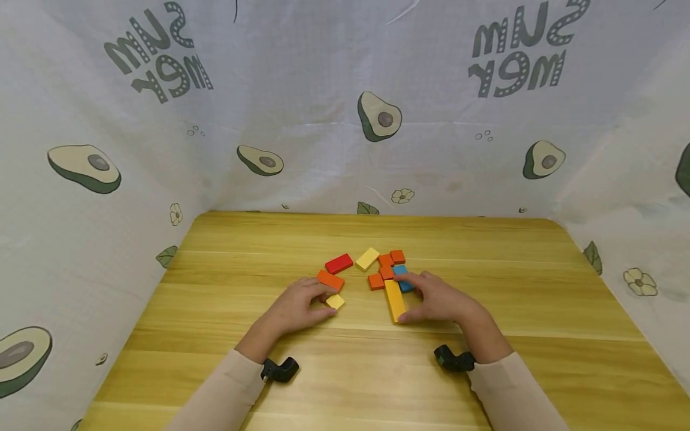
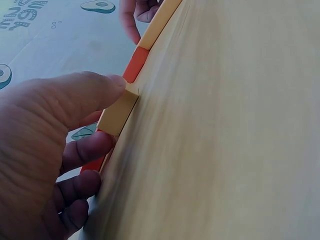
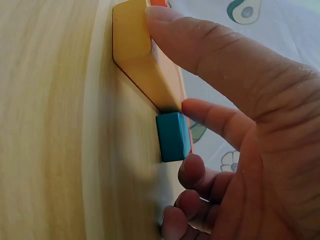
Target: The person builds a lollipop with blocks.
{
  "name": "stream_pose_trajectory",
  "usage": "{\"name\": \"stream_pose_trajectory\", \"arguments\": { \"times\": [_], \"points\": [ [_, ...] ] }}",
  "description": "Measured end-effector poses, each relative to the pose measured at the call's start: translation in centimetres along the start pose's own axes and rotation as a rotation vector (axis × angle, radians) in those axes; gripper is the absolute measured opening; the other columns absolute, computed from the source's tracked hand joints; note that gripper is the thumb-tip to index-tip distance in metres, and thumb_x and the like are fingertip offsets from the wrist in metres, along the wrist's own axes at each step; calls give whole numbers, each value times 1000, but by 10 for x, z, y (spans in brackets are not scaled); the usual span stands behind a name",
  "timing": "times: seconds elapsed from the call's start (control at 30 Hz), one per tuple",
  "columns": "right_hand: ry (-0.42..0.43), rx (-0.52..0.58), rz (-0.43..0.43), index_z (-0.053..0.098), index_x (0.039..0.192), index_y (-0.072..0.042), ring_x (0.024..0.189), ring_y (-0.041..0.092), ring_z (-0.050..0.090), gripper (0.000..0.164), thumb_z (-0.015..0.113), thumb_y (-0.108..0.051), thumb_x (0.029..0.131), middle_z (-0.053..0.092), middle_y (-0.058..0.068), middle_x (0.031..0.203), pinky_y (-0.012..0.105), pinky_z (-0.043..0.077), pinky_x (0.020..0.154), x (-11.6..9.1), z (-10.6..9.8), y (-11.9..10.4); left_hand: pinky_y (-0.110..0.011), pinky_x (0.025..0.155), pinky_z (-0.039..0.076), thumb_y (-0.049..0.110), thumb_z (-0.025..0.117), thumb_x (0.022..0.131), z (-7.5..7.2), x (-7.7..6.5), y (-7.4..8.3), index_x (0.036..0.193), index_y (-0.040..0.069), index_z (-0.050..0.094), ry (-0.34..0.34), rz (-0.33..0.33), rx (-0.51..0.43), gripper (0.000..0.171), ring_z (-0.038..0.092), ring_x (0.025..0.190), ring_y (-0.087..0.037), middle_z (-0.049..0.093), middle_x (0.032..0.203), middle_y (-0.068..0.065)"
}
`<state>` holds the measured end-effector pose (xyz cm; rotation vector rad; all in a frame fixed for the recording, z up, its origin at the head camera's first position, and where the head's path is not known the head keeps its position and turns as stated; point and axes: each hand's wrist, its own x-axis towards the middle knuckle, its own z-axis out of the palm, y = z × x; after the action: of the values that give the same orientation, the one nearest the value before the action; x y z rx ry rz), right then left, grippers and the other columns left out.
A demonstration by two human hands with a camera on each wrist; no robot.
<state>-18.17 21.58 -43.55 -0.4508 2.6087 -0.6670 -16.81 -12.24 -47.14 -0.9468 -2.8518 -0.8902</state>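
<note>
My left hand point(image 1: 302, 304) pinches a small pale yellow block point(image 1: 335, 301) between thumb and fingers, close beside an orange block point(image 1: 330, 280). In the left wrist view the thumb lies at one end of the yellow block point(image 2: 119, 114) and a finger at the other. My right hand point(image 1: 439, 299) spans a long yellow-orange block point(image 1: 395, 300), thumb at its near end and index finger by its far end. A blue block point(image 1: 403, 279) lies under the right index finger, next to several small orange blocks point(image 1: 387, 273). The right wrist view shows the blue block point(image 3: 173, 136) beside the long block.
A red block point(image 1: 339, 264) and a pale yellow block point(image 1: 368, 259) lie behind the hands on the wooden table point(image 1: 345, 371). A white cloth with avocado prints point(image 1: 302, 90) hangs around the table's back and sides. Each wrist wears a black camera point(image 1: 280, 370).
</note>
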Motion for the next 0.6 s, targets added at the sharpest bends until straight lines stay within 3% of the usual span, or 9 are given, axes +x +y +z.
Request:
{"name": "stream_pose_trajectory", "arguments": {
  "times": [0.43,0.6],
  "points": [
    [48,-41,26,45,150,-21,116,32,50,101,90,-60,68,51,19,131,59,49,97,-1,8,-4,-45,98,46,27,80,88,4,-4,-3,125,21,72,34,-21,-98,38,61,100,-12,69,105,7],
    [57,-49,35,43,150,-20,114,33,47,105,90,-61,66,50,18,126,57,50,94,-3,9,-6,-36,93,49,26,82,87,4,-5,-4,124,21,72,27,-69,-166,38,59,97,-11,66,104,7]
  ]
}}
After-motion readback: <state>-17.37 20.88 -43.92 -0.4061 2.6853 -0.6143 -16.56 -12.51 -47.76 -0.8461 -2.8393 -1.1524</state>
